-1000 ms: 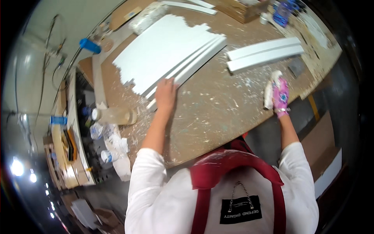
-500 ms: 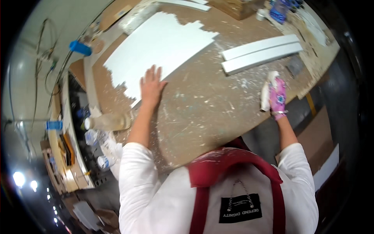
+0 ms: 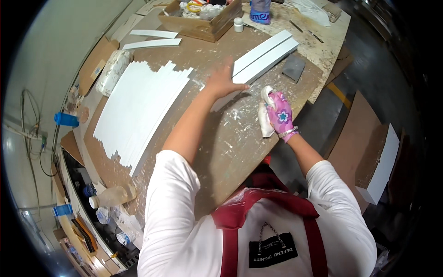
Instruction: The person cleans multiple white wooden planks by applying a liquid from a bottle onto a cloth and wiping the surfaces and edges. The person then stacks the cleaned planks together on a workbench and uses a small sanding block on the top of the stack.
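Note:
My bare left hand [image 3: 220,84] is over the near left part of long white strips [image 3: 272,56] lying side by side. Its thumb stretches out and its fingers are apart, partly blurred; whether it touches the strips I cannot tell. In a pink flowered glove, my right hand [image 3: 281,113] is closed around a folded white cloth [image 3: 265,121] near the table's front edge. To the left, many white strips lie edge to edge as a sheet [image 3: 143,101] with stepped ends.
A grey block [image 3: 293,68] lies right of the strips on the paint-spotted table [image 3: 203,161]. Behind are a cardboard box [image 3: 217,28], a white jar [image 3: 238,25] and a bottle [image 3: 260,11]. A cloudy bottle [image 3: 115,196] lies at the left edge, near a blue cup [image 3: 67,119].
My left hand has left the edge of the white sheet and moved right to the long strips. My right hand still holds the cloth. The whole view has turned and shifted.

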A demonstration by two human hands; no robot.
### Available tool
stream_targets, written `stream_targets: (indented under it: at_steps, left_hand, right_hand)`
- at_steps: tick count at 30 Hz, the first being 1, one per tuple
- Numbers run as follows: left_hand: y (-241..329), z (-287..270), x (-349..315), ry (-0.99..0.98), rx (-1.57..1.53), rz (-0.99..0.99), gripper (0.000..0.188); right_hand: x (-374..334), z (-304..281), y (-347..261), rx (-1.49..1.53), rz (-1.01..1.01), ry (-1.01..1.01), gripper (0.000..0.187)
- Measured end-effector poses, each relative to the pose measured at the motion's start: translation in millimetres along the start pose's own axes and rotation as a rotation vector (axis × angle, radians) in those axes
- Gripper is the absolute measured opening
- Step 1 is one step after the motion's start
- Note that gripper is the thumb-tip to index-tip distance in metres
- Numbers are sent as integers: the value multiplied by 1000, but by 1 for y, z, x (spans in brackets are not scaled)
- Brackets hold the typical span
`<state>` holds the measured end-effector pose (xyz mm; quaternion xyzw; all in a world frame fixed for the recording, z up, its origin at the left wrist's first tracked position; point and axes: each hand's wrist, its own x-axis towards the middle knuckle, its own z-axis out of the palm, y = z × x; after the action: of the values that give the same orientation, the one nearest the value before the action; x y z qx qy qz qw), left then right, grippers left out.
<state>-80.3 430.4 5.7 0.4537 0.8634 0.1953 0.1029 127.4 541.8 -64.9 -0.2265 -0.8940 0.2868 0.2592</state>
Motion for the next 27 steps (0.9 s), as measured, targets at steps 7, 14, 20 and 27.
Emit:
stream_targets:
  at_steps: [7, 14, 20, 27]
  left_hand:
    - [16, 19, 15, -137, 186, -99, 102]
    - [25, 7, -27, -108, 224, -175, 100]
    - [12, 2, -183, -24, 163, -252, 92]
    - [15, -4, -350, -60, 178, -343, 99]
  right_hand:
    - [-2, -5, 1, 98, 6, 30, 22]
    - [0, -6, 3, 114, 16, -26, 29]
    - [-4, -2, 17, 278, -88, 84, 27]
    - [-53, -59, -14, 489, 171, 102, 28]
